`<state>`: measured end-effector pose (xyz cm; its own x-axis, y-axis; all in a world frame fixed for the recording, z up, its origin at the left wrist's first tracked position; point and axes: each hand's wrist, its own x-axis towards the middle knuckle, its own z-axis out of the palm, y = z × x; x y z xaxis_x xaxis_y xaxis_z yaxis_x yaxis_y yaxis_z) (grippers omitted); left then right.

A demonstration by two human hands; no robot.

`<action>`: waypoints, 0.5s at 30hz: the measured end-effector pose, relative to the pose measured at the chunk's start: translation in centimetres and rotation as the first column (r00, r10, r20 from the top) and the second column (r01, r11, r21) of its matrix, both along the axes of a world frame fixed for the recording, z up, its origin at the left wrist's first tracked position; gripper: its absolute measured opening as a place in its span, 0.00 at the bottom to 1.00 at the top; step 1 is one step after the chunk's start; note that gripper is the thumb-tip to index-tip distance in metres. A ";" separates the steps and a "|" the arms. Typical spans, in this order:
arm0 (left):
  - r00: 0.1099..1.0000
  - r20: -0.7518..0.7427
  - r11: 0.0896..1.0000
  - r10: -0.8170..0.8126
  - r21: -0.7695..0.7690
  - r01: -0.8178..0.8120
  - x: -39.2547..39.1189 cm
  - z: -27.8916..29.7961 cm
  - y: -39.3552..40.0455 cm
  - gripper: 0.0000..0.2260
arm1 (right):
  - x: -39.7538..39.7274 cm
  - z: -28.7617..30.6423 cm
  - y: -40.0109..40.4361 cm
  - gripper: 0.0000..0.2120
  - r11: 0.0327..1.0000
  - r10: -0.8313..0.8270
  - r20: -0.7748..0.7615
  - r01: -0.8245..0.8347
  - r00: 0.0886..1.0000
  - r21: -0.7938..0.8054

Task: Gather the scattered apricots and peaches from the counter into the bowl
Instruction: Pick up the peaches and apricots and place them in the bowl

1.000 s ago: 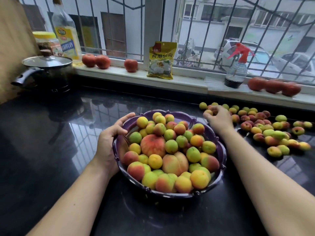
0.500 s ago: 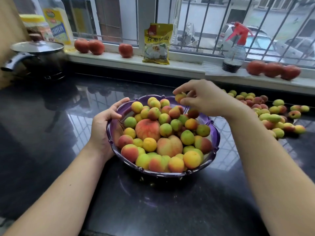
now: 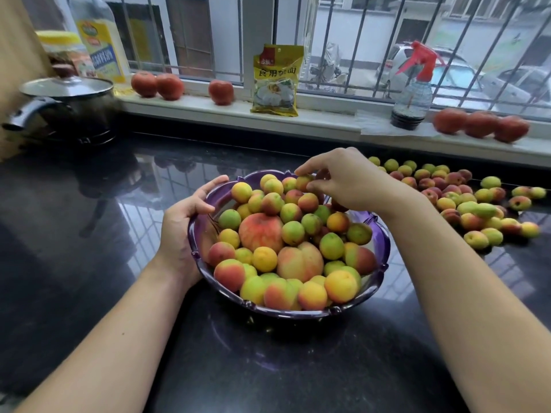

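A purple glass bowl (image 3: 380,248) heaped with apricots and two larger peaches (image 3: 261,232) stands on the black counter. My left hand (image 3: 183,228) grips the bowl's left rim, thumb over the edge. My right hand (image 3: 346,180) hovers over the bowl's far side, its fingertips pinching a small apricot (image 3: 303,182) at the top of the heap. Several loose apricots (image 3: 465,204) lie scattered on the counter to the right of the bowl.
On the windowsill stand red tomatoes (image 3: 220,91), a yellow packet (image 3: 275,80), a spray bottle (image 3: 413,90), three more tomatoes (image 3: 480,125) and an oil bottle (image 3: 100,40). A lidded black pot (image 3: 65,108) sits far left. The counter (image 3: 298,368) is glossy black.
My right hand came from the loose pile on the right with an apricot, and now lowers it onto the heap at the bowl's far side. The left hand stayed on the rim.
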<state>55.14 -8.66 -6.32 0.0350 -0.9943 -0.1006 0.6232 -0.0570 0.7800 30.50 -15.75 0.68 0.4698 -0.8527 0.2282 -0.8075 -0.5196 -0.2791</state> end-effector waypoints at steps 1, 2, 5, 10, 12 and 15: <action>1.000 0.004 1.000 0.003 0.006 -0.003 0.0 0.0 0.0 0.31 | -0.1 0.1 0.1 0.16 1.000 0.002 -0.008 -0.002 1.000 0.008; 1.000 0.007 1.000 0.003 0.009 -0.003 0.0 -0.1 0.0 0.29 | -0.3 0.1 0.1 0.18 1.000 0.007 -0.001 -0.007 1.000 0.016; 1.000 0.009 1.000 -0.001 0.011 0.001 0.0 -0.1 0.0 0.27 | -2.0 0.2 -0.9 0.21 0.999 -0.033 0.205 0.037 0.978 -0.014; 1.000 -0.016 1.000 -0.005 -0.001 0.005 -0.1 0.1 0.1 0.26 | -8.2 -3.4 -4.7 0.16 0.862 -0.432 0.528 0.507 0.731 0.004; 1.000 -0.022 1.000 -0.008 0.000 0.008 -0.1 0.0 0.1 0.26 | -9.4 -6.8 -5.4 0.17 0.808 -0.542 0.448 0.587 0.711 0.047; 1.000 -0.024 1.000 -0.013 0.005 0.013 -0.1 -0.1 0.0 0.27 | -9.2 -9.4 -6.0 0.22 0.796 -0.582 0.317 0.604 0.748 0.037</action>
<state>55.07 -8.70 -6.39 0.0200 -0.9941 -0.1065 0.6408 -0.0690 0.7646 21.32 -21.76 -8.74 -0.2260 -0.9150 0.3343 -0.8417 0.0107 -0.5398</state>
